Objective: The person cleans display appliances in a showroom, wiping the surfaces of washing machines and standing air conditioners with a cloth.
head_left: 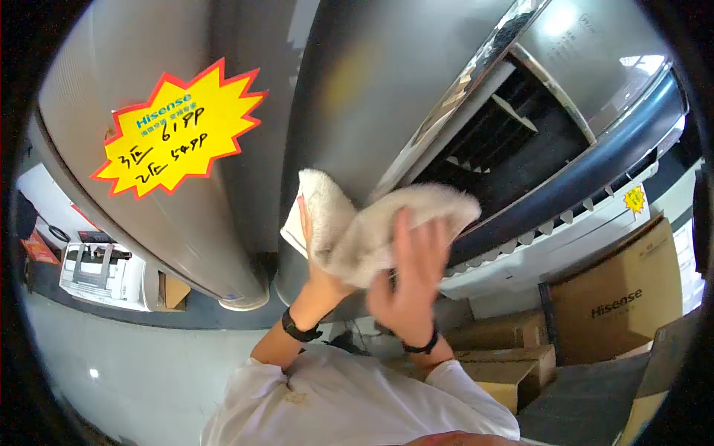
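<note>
A pale, fluffy cloth (357, 238) lies against the lower part of a grey, glossy cabinet (372, 82) in the middle of the view. My left hand (312, 256) is at the cloth's left side, its fingers mostly hidden behind the folds. On the right part of the cloth rests my right hand (413, 267), its fingers spread over the fabric and slightly blurred. Both wrists wear black bands. Just right of the cloth, the cabinet has a dark opening (513, 126) with slats, beside a shiny chrome strip (454, 89).
A silver column unit (171, 223) with a yellow Hisense price tag (182, 134) stands at the left. Cardboard boxes (610, 297) are stacked at the lower right. A white box (104, 275) sits at the far left. A dark blue curved panel (595, 160) borders the right.
</note>
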Demonstrator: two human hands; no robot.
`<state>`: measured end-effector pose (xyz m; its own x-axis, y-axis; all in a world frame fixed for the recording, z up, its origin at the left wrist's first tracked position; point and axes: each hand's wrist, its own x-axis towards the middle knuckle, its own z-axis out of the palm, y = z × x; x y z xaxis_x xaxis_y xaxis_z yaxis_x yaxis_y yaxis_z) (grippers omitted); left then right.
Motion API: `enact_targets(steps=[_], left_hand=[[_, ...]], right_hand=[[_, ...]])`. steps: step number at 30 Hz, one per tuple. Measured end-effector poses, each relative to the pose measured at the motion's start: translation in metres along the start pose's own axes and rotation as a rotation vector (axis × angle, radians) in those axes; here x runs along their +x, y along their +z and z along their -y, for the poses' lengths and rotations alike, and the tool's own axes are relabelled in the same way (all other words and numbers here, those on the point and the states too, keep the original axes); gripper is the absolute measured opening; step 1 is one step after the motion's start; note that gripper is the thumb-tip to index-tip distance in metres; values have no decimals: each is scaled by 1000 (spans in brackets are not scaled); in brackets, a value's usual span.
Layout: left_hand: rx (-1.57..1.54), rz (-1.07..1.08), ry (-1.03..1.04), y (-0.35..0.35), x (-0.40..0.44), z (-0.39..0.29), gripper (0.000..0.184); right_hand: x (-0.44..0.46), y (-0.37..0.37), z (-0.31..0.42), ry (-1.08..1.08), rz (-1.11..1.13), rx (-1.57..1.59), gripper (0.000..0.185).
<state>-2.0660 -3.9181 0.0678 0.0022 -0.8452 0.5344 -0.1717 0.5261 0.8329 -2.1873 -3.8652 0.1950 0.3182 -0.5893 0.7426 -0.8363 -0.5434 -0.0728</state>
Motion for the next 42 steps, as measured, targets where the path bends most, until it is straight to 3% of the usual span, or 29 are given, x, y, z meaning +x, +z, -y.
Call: enact_targets(steps=[2, 4, 7, 10, 14, 18, 24, 27, 29, 33, 35, 36, 38, 40, 42], left_hand=[[184, -39, 109, -7, 2, 14, 80], [407, -87, 228, -16, 15, 33, 74], [211, 60, 266, -56, 45, 45, 65], [155, 39, 212, -72, 61, 42, 63], [187, -27, 154, -70, 21, 52, 60], [213, -55, 104, -54, -25, 60, 56], [164, -24, 138, -57, 20, 48, 52], [181, -15, 149, -68, 24, 44, 49], [217, -6, 140, -69, 3, 46, 48], [295, 35, 130, -57, -62, 51, 45], [309, 86, 147, -40, -88, 43, 43], [301, 118, 164, -28, -94, 37, 43], [240, 163, 194, -1, -95, 24, 41], [107, 177, 207, 23, -88, 9, 40], [12, 192, 251, 44, -70, -9, 39]], right_hand=[[-30, 41, 4, -47, 6, 205, 67], [-34, 58, 9, -99, -84, 204, 67], [-21, 62, 12, -147, -127, 290, 65], [13, 73, 21, -207, -121, 289, 59], [-19, 131, 17, -262, -95, 234, 47], [-61, 142, 6, -184, -27, 350, 49], [-20, 117, 23, -143, -49, 485, 55], [-6, 127, 30, -223, -207, 240, 43], [-31, 145, 22, -347, -178, 29, 41], [-82, 138, 18, -90, -21, 454, 41], [-103, 106, 14, -180, -222, 345, 48], [-113, 83, 4, -228, -119, 219, 55], [-125, 54, -12, -159, -190, 170, 67], [-128, 43, -32, 175, -378, 377, 70], [-105, 22, -51, 416, -344, 448, 72]])
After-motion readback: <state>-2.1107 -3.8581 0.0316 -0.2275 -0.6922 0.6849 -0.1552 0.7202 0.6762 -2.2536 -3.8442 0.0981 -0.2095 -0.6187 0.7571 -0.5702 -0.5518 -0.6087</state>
